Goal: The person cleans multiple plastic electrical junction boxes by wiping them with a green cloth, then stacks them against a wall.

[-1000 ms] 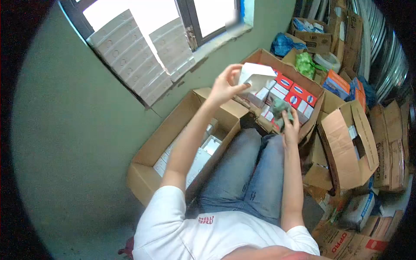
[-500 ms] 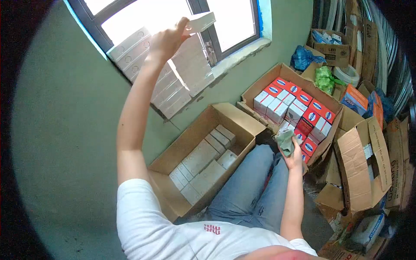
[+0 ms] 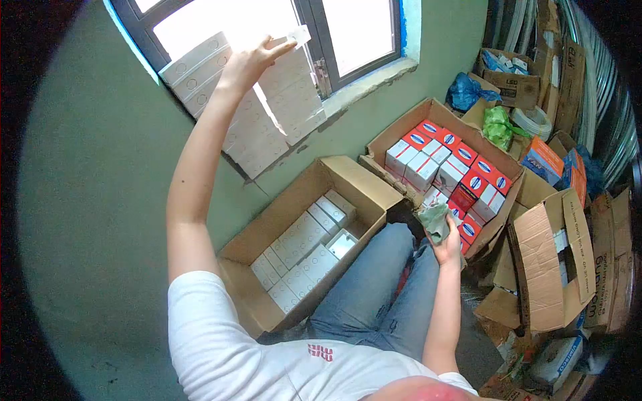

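My left hand [image 3: 254, 63] reaches up to the window, its fingers closed around a small white box [image 3: 301, 35] at the top of a stack. Beneath it, stacked white boxes [image 3: 294, 93] with round marks stand on the sill, partly hidden by the hand and forearm. My right hand [image 3: 448, 246] is closed around a crumpled grey-green cloth [image 3: 435, 224], near my knee and the carton of red and white boxes [image 3: 461, 164]. Left of my legs, an open cardboard carton [image 3: 234, 294] holds several more white boxes [image 3: 294, 247].
The dark window frame [image 3: 311, 40] and rough sill [image 3: 374, 83] are ahead. At right are a torn carton [image 3: 545, 257], a green bag [image 3: 496, 125], a blue bag [image 3: 468, 91], an orange and blue box [image 3: 543, 160] and a box of small packs [image 3: 511, 83].
My left hand has moved slightly left and down with the white box, bringing it onto the top of the stack. The right hand still grips the cloth. The view has shifted slightly.
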A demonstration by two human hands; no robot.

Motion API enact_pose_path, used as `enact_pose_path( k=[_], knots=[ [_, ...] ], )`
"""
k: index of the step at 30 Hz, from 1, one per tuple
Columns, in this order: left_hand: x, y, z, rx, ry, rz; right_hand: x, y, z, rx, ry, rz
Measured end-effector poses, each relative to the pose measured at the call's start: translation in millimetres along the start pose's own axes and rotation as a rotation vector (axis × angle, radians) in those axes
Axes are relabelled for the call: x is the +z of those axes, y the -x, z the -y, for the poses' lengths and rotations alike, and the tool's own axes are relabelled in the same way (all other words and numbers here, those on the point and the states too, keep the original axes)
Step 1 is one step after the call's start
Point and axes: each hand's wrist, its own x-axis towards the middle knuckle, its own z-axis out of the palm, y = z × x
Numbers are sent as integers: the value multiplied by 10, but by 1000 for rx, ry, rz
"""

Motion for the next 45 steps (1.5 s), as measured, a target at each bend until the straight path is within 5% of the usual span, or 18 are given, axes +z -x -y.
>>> enact_pose_path(
  k=[5, 11, 14, 21, 23, 26, 29, 35, 40, 45],
  knots=[
    [-148, 57, -115, -79, 164, -11, -19, -24, -22, -3, 44, -55],
    [-247, -34, -168, -145, -150, 133, -20, 12, -19, -18, 33, -51],
    [-150, 4, -141, -198, -73, 118, -8, 5, -8, -31, 40, -4],
    [-87, 58, -243, -264, -117, -62, 138, 108, 11, -51, 87, -91],
    [-234, 74, -390, -270, -97, -264, 203, 166, 37, -62, 54, -106],
    [-717, 243, -871, -165, 74, -258, -54, 64, -17, -155, 167, -204],
    [-828, 817, -1555, -147, 449, -101, -78, 88, 20, -141, 234, -282],
    [-740, 2241, -2997, -180, 1107, 973, 89, 149, 91, -105, 15, -21],
    [-340, 2781, -4154, 99, 1288, 928, -192, 35, 152, -66, -141, 86],
    [36, 2723, -5031, 5, 1284, 1282, 302, 297, 138, -164, -83, 34]
  ],
)
